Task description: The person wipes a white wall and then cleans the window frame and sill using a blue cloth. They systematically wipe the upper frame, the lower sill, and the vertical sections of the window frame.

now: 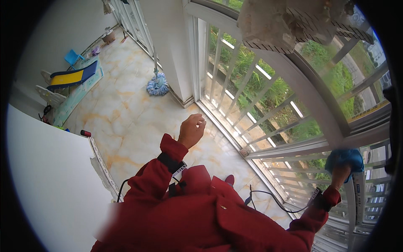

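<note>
My left hand (191, 130) is raised above the marbled floor, its fingers loosely curled with a gap between thumb and fingertips; it holds nothing. At the far right, my right hand (341, 172) presses a blue cloth (345, 158) against the window frame (333, 126), where a horizontal rail meets an upright. The cloth covers most of the fingers. Window glass and pale railing bars stand beside and below this hand. Both wrists carry black straps with small devices and cables.
A mop (157, 84) with a blue and white head stands by the wall corner. A toy slide (73, 75) and a blue child's chair (73, 58) are at the left, beyond a white partition (47, 176). Clear plastic sheeting (270, 25) hangs at the upper right.
</note>
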A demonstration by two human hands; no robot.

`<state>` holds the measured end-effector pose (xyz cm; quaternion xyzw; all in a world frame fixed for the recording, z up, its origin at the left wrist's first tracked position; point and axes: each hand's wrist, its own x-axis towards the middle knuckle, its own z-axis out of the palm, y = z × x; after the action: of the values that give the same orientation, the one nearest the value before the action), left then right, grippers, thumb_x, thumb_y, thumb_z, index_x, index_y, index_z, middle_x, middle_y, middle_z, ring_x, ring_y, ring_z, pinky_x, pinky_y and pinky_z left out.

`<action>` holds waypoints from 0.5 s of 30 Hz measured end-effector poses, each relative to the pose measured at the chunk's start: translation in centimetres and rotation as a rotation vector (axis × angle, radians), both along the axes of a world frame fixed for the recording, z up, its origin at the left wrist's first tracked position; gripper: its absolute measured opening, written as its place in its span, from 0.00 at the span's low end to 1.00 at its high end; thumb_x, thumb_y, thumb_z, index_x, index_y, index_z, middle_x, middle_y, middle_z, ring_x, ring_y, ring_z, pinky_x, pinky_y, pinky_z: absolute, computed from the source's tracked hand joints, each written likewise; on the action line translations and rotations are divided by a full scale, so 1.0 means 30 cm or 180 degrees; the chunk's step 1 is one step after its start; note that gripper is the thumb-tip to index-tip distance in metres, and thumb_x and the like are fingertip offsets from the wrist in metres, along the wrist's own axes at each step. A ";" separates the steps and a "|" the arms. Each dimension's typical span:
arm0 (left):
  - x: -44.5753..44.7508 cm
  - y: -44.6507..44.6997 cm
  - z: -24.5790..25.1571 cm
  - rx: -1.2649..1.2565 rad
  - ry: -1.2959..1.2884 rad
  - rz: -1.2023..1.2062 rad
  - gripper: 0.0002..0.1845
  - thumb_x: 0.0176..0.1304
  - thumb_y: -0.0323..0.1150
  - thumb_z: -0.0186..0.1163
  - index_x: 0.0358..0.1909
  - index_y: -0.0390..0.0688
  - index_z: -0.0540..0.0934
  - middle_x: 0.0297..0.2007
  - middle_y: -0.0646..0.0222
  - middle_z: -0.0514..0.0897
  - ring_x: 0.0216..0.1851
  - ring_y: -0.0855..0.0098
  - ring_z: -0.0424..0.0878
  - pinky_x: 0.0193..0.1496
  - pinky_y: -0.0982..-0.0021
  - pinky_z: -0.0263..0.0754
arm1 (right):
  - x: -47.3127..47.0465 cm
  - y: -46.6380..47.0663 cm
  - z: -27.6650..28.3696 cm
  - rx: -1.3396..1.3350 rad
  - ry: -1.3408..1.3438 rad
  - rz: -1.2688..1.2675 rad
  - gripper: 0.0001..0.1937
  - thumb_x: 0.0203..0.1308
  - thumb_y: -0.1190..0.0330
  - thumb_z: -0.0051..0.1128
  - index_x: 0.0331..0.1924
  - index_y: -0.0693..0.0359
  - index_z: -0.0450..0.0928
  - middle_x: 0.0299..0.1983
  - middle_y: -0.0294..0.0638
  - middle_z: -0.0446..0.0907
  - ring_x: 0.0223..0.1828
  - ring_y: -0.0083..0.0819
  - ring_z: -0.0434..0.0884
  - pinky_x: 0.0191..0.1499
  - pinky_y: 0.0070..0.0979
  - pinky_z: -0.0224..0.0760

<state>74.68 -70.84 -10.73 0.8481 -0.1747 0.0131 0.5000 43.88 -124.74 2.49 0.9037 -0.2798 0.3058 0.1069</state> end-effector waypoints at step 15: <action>0.401 0.043 0.067 -0.0216 -0.0278 -0.0250 0.09 0.62 0.30 0.61 0.40 0.35 0.82 0.45 0.54 0.84 0.38 0.58 0.86 0.40 0.67 0.82 | -0.131 -0.137 0.013 0.1269 -0.0502 -0.0602 0.20 0.57 0.63 0.68 0.50 0.67 0.80 0.46 0.43 0.84 0.46 0.29 0.78 0.53 0.33 0.68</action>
<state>86.70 -69.55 -8.72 0.8217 -0.2289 0.0364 0.5206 39.94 -128.86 2.89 0.8501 -0.4255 0.3028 -0.0677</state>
